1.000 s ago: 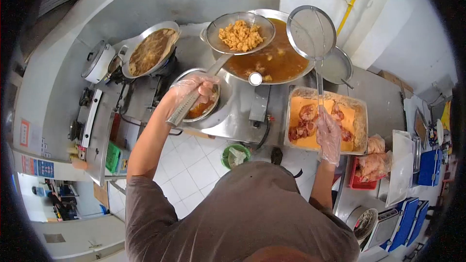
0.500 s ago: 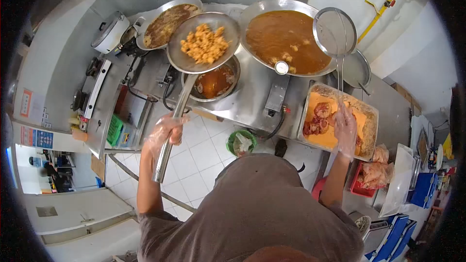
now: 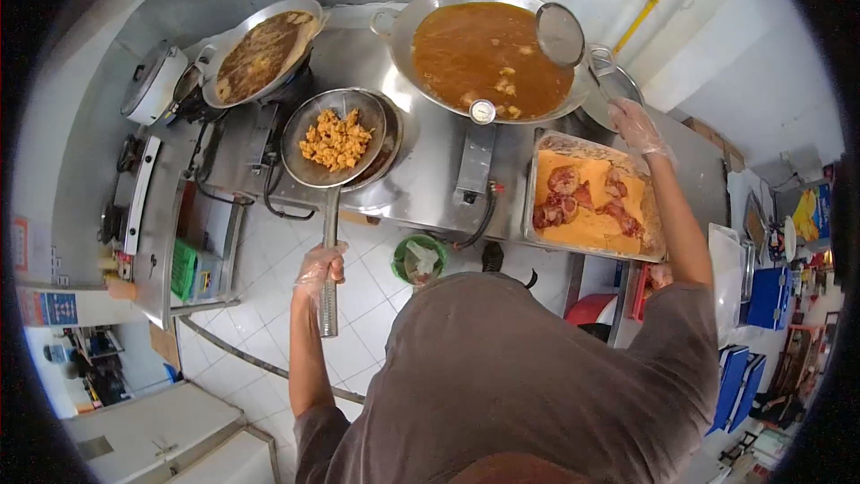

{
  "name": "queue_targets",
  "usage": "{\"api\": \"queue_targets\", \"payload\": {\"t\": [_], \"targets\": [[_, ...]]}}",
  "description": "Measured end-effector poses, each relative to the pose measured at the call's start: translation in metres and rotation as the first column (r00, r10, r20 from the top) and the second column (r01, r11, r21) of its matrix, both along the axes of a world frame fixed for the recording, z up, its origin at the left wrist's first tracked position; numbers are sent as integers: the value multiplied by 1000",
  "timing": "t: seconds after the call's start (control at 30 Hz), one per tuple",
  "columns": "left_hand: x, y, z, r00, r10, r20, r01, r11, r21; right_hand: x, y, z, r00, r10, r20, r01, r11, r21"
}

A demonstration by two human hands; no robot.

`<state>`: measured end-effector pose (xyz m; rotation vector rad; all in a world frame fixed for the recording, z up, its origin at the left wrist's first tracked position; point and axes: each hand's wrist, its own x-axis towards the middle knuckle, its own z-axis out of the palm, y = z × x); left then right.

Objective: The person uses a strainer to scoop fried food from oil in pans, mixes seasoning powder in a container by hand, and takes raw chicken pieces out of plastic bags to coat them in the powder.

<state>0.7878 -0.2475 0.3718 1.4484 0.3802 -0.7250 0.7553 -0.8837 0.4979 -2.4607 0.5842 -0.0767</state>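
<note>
My left hand (image 3: 320,273), in a clear plastic glove, is closed round the metal handle of a wide skimmer (image 3: 331,177). Golden fried pieces (image 3: 336,138) lie heaped in its bowl, which covers much of a smaller pot (image 3: 395,139). My gloved right hand (image 3: 638,125) grips a round mesh skimmer (image 3: 560,34) with a thin handle. That mesh is over the right side of a big wok (image 3: 401,47) of brown oil. Several pale pieces (image 3: 506,86) float in the oil. A dial thermometer (image 3: 482,111) sits at the wok's near rim.
Near my right arm, a metal tray (image 3: 530,202) holds raw meat (image 3: 557,208) on an orange layer. Another wok (image 3: 210,85) of bubbling oil stands back left, beside a white lidded pot (image 3: 154,85). A green bin (image 3: 405,260) is on the tiled floor. Hoses hang along the counter front.
My left hand has brought the loaded skimmer back from near the big wok to over the smaller pot. My right hand has moved from above the tray rightward, swinging the mesh skimmer over the wok.
</note>
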Motion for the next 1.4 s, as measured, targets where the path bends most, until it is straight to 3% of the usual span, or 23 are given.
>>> {"api": "queue_targets", "payload": {"t": [0.2,0.3,0.4,0.5,0.6,0.7,0.8,1.0,1.2,1.4], "targets": [[6,-14,-43,1000,-6,-9,6,1000,-31,-15,-21,-13,962,214,-170,-249,942,-223],[5,-13,-54,1000,-23,0,23,1000,4,-24,3,11,945,61,-321,-51,998,39],[2,-13,-57,1000,-23,-7,23,999,44,-26,19,21,943,9,-332,151,878,454],[8,-9,-69,999,-33,-17,34,999,17,-19,33,13,936,-81,-342,280,761,585],[8,-9,-71,999,-25,-24,25,1000,9,-15,36,4,936,10,-351,269,620,736],[6,-11,-69,999,-4,-36,4,1000,-2,-19,50,10,933,-74,-352,348,431,832],[5,-13,-66,1000,6,-30,-6,1000,-6,-19,53,-3,948,-94,-304,315,417,853],[5,-14,-66,1000,7,-18,-7,1000,-3,-2,55,-19,918,-230,-324,362,148,920],[3,-8,-61,999,-34,-38,33,999,-19,31,28,-35,937,-262,-231,261,84,962],[-8,13,-73,994,106,-27,-106,994,17,105,-17,-69,957,-214,-198,265,356,896]]}}
